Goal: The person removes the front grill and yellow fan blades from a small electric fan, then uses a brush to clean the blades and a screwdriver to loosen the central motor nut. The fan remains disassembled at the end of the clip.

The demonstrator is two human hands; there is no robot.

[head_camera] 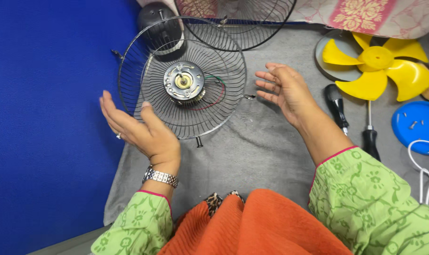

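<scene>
A black wire fan guard lies on a grey cloth, with a bare fan motor at its centre and red and green wires beside it. My left hand is open, palm up, at the guard's near left rim; the thumb touches or overlaps the wires. To the right of the guard, my right hand hovers open with fingers spread, holding nothing. A second wire guard lies behind the first.
A yellow fan blade rests on a grey disc at the right. Two black-handled screwdrivers lie beside it. A blue round cap holds small screws, with a white cable near it. Blue surface at left.
</scene>
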